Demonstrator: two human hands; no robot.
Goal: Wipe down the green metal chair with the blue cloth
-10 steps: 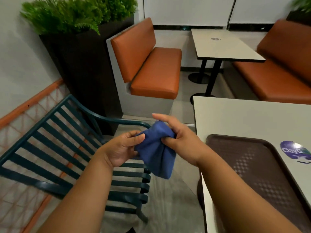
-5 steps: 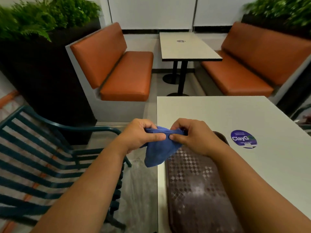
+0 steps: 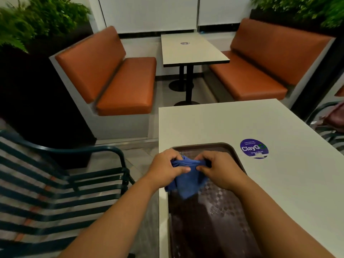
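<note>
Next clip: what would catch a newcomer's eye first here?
Both hands, left and right, pinch a blue cloth at centre, above a dark tray on the white table. The green chair stands at left, untouched. Two orange benches flank a far table behind.

Both my forearms reach forward from the bottom of the view and converge toward the middle, bare to the elbow. My left hand (image 3: pixel 165 169) comes in from the lower left, knuckles up, fingers curled under and the thumb laid flat along the top, pointing right. My right hand (image 3: pixel 218 170) comes in from the lower right, its back turned up, fingers bent down and the thumb pointing left. The two thumb tips nearly meet. Both hands pinch the top edge of the blue cloth (image 3: pixel 187 185), which is bunched between them and hangs below my fists. My wrists are roughly level, set close together.
</note>
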